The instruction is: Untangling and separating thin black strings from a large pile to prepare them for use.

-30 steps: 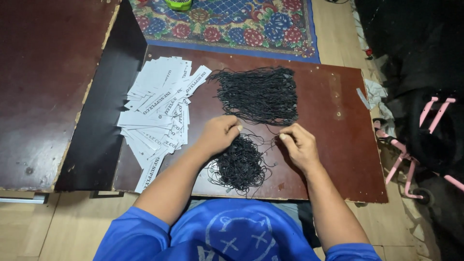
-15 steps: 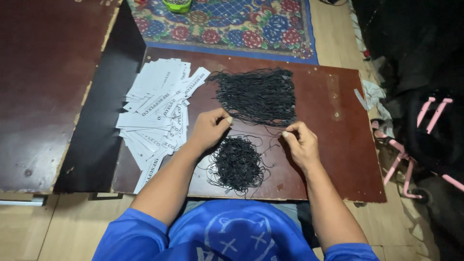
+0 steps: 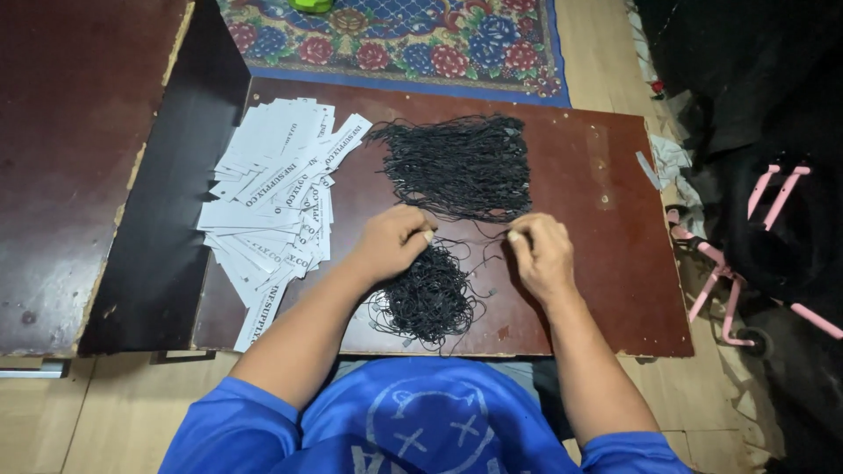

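Both hands have edged apart, left hand [image 3: 391, 241] and right hand [image 3: 540, 254] each pinching a thin black string [image 3: 470, 235] above the tangled pile [image 3: 430, 298].

Single head-worn view, looking steeply down from just above, close over brown board [image 3: 597, 175] mid-frame; patterned rug [image 3: 413, 39] along top edge, wearer's blue shirt [image 3: 413, 430] at bottom.

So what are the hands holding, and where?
Both hands, left and right, pinch a thin black string stretched between them, one fingertip grip at each end.
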